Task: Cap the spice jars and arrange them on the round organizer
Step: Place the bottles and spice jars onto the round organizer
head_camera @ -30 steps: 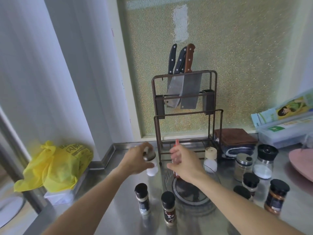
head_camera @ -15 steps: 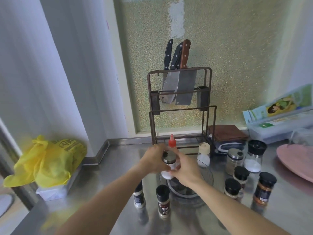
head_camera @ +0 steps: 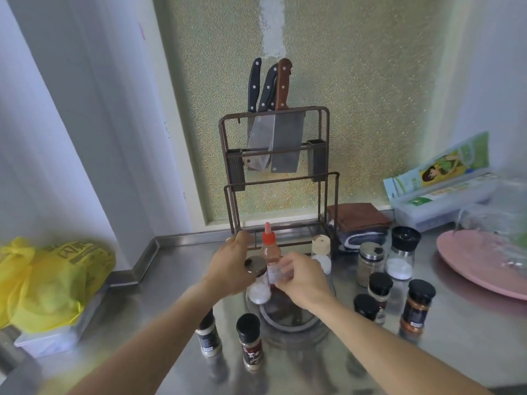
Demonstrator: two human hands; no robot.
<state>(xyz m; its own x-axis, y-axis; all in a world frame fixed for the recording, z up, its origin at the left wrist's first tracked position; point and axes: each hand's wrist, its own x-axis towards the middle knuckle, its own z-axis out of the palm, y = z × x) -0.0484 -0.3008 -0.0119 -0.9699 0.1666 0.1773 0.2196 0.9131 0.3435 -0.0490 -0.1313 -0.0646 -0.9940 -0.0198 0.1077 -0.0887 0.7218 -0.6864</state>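
tabletop (head_camera: 445, 346): brushed steel, smooth, faintly reflective
knife rack (head_camera: 278, 178): dark matt metal wire
cleaver (head_camera: 286, 143): satin steel blade, brown wooden handle
bag (head_camera: 48, 283): thin yellow plastic, crinkled
towel (head_camera: 358, 216): brown cloth
plate (head_camera: 479, 263): pink, smooth, glossy

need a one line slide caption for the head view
Left hand holds a metal-lidded jar over the round organizer, right hand alongside, near the red-capped bottle.
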